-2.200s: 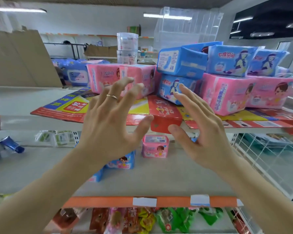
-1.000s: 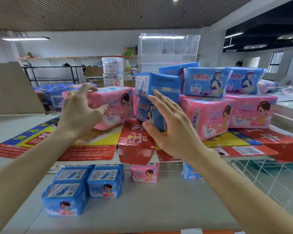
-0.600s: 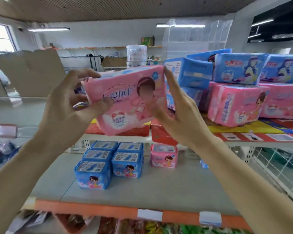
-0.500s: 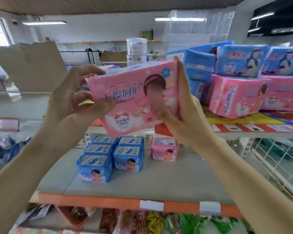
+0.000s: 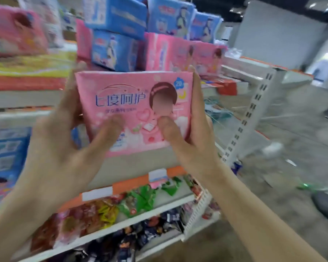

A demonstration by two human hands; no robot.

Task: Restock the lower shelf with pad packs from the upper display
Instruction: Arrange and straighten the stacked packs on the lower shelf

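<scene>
- Since 0.5 s ago: the pink pad pack point(image 5: 134, 112) has come down from level with the upper display to frame centre, now face-on and upright; the view has swung right and is motion-blurred.
- Left edge of frame: blue packs point(image 5: 6, 154) already sit on the lower shelf point(image 5: 133, 165).
- Left hand point(image 5: 64, 146): fingers curled round the pack's left edge, thumb pressed on its front.
- Centre: the pack is held in the air in front of the lower shelf, not yet set down.
- Right hand point(image 5: 189, 133): fingers behind the right edge, thumb on the front; it grips too.
- Upper centre: pink and blue packs point(image 5: 155, 40) remain stacked on the upper display.
- Progress judged partial: placement pending, more transfers likely.
</scene>
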